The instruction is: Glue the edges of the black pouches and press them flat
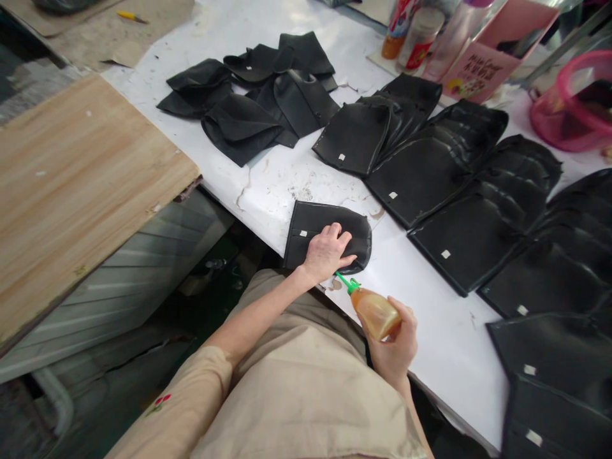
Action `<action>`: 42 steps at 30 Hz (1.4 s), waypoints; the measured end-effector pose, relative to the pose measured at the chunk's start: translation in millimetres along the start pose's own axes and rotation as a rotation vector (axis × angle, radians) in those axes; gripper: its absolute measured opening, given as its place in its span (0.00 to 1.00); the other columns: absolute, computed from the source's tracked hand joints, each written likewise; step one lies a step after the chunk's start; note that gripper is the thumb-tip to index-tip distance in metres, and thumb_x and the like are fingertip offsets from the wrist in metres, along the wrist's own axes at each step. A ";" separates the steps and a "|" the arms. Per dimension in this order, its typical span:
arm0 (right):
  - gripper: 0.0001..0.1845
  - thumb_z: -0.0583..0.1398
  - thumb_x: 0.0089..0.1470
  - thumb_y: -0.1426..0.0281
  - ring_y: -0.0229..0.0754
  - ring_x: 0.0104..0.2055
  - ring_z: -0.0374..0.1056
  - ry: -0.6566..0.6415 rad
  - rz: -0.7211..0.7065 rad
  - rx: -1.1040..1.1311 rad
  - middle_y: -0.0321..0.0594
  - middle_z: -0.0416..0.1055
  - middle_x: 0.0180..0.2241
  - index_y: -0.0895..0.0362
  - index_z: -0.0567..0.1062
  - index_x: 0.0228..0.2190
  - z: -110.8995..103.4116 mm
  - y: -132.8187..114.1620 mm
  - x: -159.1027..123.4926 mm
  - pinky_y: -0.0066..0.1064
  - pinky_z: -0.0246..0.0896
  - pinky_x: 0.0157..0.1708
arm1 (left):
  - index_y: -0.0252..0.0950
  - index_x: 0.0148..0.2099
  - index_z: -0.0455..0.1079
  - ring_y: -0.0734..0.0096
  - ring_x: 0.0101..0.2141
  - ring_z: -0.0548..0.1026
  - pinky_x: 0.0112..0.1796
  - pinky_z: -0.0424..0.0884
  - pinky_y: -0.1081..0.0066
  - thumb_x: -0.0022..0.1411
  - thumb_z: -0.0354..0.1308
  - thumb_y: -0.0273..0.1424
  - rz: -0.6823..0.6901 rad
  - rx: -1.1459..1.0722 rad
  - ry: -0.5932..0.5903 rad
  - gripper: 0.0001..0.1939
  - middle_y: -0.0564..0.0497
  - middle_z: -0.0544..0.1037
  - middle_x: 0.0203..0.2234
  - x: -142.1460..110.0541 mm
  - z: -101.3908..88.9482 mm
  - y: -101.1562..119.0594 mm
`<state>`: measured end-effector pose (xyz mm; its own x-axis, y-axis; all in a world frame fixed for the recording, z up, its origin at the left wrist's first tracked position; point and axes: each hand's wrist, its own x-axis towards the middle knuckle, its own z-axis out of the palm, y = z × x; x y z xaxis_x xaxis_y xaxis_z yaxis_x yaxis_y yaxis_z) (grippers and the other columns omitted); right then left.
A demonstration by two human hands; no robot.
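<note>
A black leather-like piece (329,220) with a small white tag lies at the front edge of the white-covered table. My left hand (327,252) rests on it, palm down, fingers partly bent and apart, pressing near its rounded end. In my right hand (396,347) is a squeeze bottle (375,312) of amber liquid with a green nozzle. The bottle is tilted, and its nozzle tip meets or nearly meets the near edge of the black piece; contact is hard to make out.
Overlapping rows of similar black pieces (430,166) cover the table's right side. A loose heap of folded black pieces (258,95) lies at the back. Jars (421,38), a pink box (492,57) and a pink basket (568,108) stand back right. A wooden board (86,185) is at left.
</note>
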<state>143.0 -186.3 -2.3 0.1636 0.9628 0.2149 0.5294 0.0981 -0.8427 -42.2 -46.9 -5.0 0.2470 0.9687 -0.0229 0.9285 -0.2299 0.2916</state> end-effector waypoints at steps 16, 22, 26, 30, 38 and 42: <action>0.30 0.72 0.54 0.65 0.50 0.45 0.70 -0.040 -0.015 0.045 0.44 0.71 0.44 0.50 0.70 0.55 8.2 -2.3 1.3 0.41 0.71 0.37 | 0.36 0.52 0.72 0.59 0.52 0.71 0.54 0.69 0.62 0.59 0.71 0.36 0.139 -0.167 -0.056 0.21 0.46 0.74 0.52 -25.8 -24.0 -53.1; 0.31 0.72 0.53 0.67 0.50 0.45 0.71 -0.051 -0.059 0.061 0.44 0.71 0.46 0.50 0.70 0.56 17.2 -7.0 3.1 0.40 0.72 0.37 | 0.36 0.50 0.73 0.57 0.51 0.72 0.52 0.71 0.59 0.59 0.71 0.35 0.153 -0.269 -0.028 0.19 0.44 0.75 0.50 -23.3 -17.7 -55.8; 0.32 0.72 0.53 0.67 0.50 0.44 0.71 -0.067 -0.055 0.075 0.44 0.71 0.45 0.50 0.69 0.57 21.4 -10.7 4.7 0.39 0.71 0.36 | 0.36 0.48 0.74 0.61 0.50 0.74 0.52 0.73 0.62 0.65 0.65 0.28 0.126 -0.466 0.078 0.09 0.45 0.75 0.47 -29.5 -19.2 -63.5; 0.31 0.71 0.54 0.68 0.49 0.43 0.70 -0.089 -0.086 0.085 0.45 0.71 0.45 0.51 0.69 0.57 25.4 -15.9 8.1 0.38 0.70 0.35 | 0.36 0.47 0.75 0.62 0.48 0.75 0.50 0.73 0.64 0.68 0.60 0.26 -0.005 -0.454 0.207 0.06 0.46 0.76 0.44 -42.4 -23.8 -75.5; 0.32 0.72 0.53 0.68 0.48 0.43 0.71 -0.134 -0.102 0.105 0.44 0.71 0.45 0.51 0.69 0.57 36.4 -20.1 12.6 0.36 0.71 0.35 | 0.36 0.49 0.74 0.66 0.37 0.77 0.40 0.71 0.69 0.67 0.63 0.29 -0.326 -0.241 0.191 0.09 0.50 0.78 0.37 -68.2 -30.3 -94.0; 0.31 0.71 0.53 0.68 0.48 0.44 0.71 -0.163 -0.110 0.107 0.44 0.71 0.46 0.50 0.69 0.56 42.5 -22.8 15.6 0.34 0.71 0.34 | 0.36 0.49 0.73 0.68 0.34 0.77 0.37 0.69 0.70 0.67 0.63 0.29 -0.344 -0.246 0.148 0.09 0.53 0.78 0.33 -71.1 -30.5 -95.7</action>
<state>98.1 -162.8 -0.6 -0.0315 0.9720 0.2330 0.4436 0.2225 -0.8681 -157.1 -90.9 -2.1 -0.1234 0.9920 -0.0265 0.8517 0.1196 0.5102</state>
